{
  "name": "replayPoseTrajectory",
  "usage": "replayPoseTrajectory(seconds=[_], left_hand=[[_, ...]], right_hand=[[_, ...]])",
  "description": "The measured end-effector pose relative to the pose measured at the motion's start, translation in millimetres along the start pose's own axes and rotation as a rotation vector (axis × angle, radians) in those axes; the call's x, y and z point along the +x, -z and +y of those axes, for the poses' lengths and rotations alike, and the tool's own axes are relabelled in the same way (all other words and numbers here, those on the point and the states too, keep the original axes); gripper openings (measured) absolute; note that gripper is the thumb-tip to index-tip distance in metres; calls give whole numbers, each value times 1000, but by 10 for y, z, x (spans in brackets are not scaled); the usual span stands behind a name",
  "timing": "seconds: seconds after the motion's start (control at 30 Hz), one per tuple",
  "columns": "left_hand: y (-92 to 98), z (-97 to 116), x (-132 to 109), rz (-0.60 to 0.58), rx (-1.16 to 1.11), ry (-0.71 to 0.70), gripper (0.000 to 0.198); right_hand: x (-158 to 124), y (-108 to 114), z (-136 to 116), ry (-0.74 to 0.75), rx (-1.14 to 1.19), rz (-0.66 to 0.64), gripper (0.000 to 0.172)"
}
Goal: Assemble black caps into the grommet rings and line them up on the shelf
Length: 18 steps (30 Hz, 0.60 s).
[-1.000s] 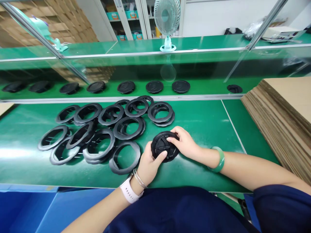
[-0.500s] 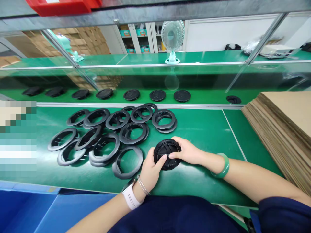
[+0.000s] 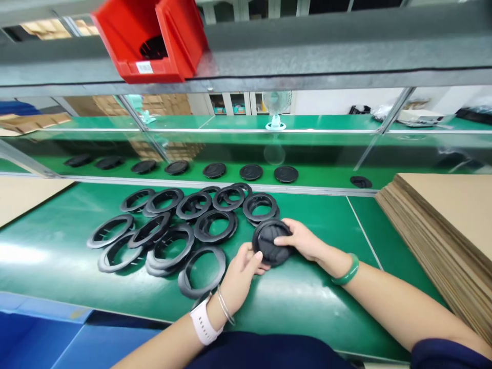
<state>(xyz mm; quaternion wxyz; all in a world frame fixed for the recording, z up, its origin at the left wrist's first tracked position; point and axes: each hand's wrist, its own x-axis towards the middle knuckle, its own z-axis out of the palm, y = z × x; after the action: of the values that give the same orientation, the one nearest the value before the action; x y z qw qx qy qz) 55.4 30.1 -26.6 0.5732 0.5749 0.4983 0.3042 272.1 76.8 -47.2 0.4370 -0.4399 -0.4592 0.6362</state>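
The right hand is grasping a round black plastic disc with a ribbed face, thumb lying on its face and fingers wrapping its far right rim. The left hand is curling loosely, with its fingertips meeting the disc's near left rim; whether it is truly pinching the rim cannot be told. The disc is sitting just right of a heap of flat black plastic rings, tipping slightly off the green bench mat.

The heap's nearest ring is lying just beside the left hand, and another ring is crowding the disc's far edge. Behind the heap, past a metal rail, a row of closed black discs is lining a lower green lane. Above and behind the heap, a red plastic bin is hanging from a grey shelf and blocking part of the view beyond. Far behind the heap, a small pale fan is standing. Well to the right of the heap, a stack of brown cardboard sheets is filling the bench edge.
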Motion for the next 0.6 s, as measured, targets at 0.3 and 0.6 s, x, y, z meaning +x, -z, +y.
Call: replayPoseTrajectory(seconds=[0.3,0.6], left_hand=[[-52,381,847,115,1096,-473,50],[-59,536,350,-94,489,-405,23]], right_hand=[[456,1018,-160,100,754,671,15],[541,1116,-26,171,681,593,25]])
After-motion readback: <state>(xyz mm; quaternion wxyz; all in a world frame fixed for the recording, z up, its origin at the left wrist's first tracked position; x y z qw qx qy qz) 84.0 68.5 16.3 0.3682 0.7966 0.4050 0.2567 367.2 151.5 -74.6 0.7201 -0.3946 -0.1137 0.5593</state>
